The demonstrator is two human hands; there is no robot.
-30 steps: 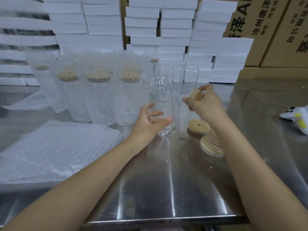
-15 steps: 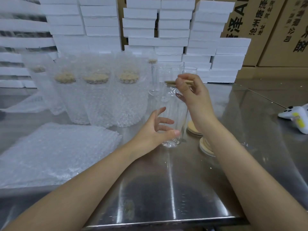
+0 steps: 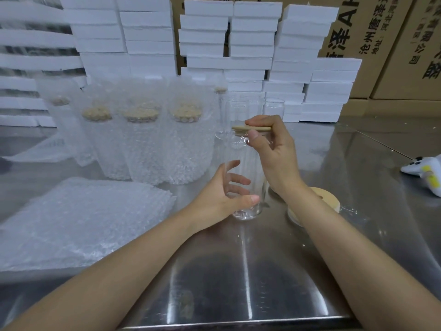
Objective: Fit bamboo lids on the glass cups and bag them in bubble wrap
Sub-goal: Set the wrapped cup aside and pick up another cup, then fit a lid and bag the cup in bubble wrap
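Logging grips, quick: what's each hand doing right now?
Left hand: holds the glass cup near its base.
Right hand: pinches the bamboo lid atop the cup.

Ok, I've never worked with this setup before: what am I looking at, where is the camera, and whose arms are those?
There is no machine here. One wide-angle camera, worn on a person's head, looks forward and down at their bare arms over a steel table. The left hand grips the lower part of an upright glass cup. The right hand pinches a bamboo lid at the cup's mouth; I cannot tell whether it is fully seated. Left of the cup stand bagged cups, lidded and in bubble wrap, with a pile of flat bubble-wrap bags in front of them. Spare lids lie to the right, empty cups stand behind, and foam boxes are stacked at the back.
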